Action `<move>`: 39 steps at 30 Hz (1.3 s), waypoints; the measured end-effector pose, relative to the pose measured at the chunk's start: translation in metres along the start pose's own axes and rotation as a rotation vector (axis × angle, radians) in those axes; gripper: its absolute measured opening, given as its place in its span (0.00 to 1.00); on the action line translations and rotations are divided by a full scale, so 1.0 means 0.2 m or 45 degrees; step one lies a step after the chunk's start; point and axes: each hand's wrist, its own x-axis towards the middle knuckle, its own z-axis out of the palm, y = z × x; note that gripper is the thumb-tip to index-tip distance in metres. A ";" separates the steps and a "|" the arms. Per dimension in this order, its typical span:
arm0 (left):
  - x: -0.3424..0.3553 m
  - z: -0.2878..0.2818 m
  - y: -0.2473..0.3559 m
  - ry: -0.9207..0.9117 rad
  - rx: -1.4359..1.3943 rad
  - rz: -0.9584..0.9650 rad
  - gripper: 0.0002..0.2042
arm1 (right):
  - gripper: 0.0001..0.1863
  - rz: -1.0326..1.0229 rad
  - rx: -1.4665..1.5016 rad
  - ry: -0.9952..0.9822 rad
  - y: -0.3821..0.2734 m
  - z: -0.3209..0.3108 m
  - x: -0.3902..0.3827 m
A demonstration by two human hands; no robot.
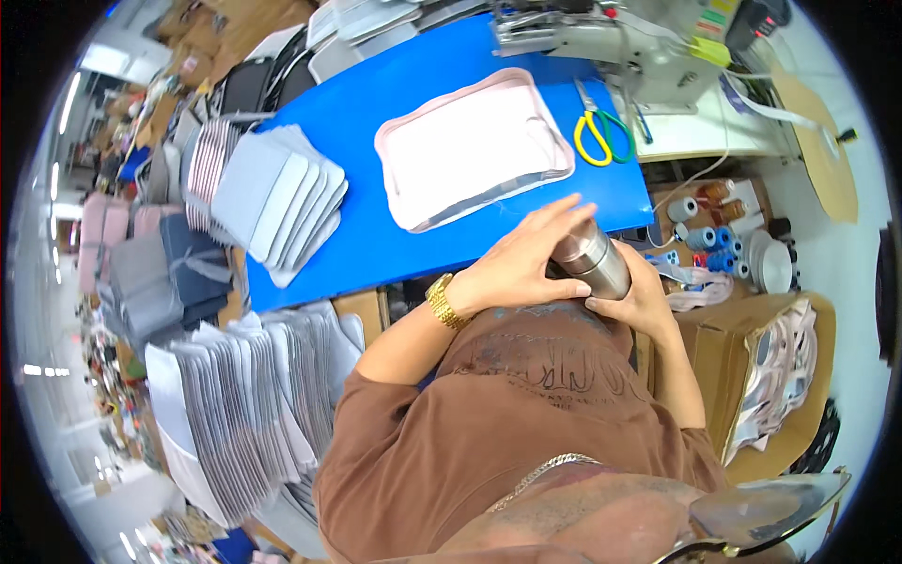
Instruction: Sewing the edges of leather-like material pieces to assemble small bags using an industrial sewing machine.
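I hold an upright-tilted steel bottle [599, 268] close to my body, just past the blue table's near edge. My left hand [536, 258] is closed over its lid end, thumb against the side. My right hand [634, 291] wraps round the lower body. Beyond them, a pink-edged white fabric piece [474, 146] lies on the blue table [423, 263], with yellow-and-green scissors [601, 132] to its right. A fanned pile of light grey padded panels [272, 193] rests at the left of the table.
A sewing machine [648, 66] stands at the back right. Thread spools [705, 235] and a cardboard box [705, 338] of pink pieces are at right. Stacked grey panels [225, 423] fill the lower left, beside tied bundles [160, 273].
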 end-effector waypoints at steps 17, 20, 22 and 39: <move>0.28 0.04 0.14 -0.470 -0.556 0.099 0.46 | 0.48 0.225 1.186 -0.813 0.14 -0.20 -0.09; 0.28 0.12 0.11 -0.471 -0.325 0.200 0.48 | 0.46 -0.060 0.786 -0.288 0.04 -0.20 -0.09; 0.28 0.17 0.06 -0.363 -0.276 0.268 0.51 | 0.45 -0.001 0.766 -0.066 0.01 -0.20 -0.10; -0.06 -0.08 -0.67 0.399 0.769 -0.473 0.19 | 0.38 0.575 -0.353 1.748 1.47 -1.02 0.21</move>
